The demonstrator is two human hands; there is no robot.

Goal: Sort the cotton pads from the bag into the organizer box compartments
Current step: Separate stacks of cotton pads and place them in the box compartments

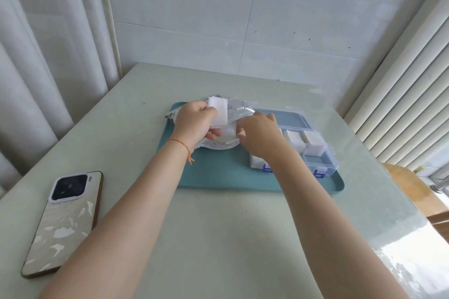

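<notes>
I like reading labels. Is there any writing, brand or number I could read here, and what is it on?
None can be read.
Bag: dark printed marks, too blurred to tell.
Phone: tiny marks in its camera block, too small to read.
Box: no print on it or its blue latches.

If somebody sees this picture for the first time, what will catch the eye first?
Probably the left hand, holding a stack of white cotton pads above the bag on the teal tray. Next, the clear organizer box at the tray's right and the phone lying near left.
</notes>
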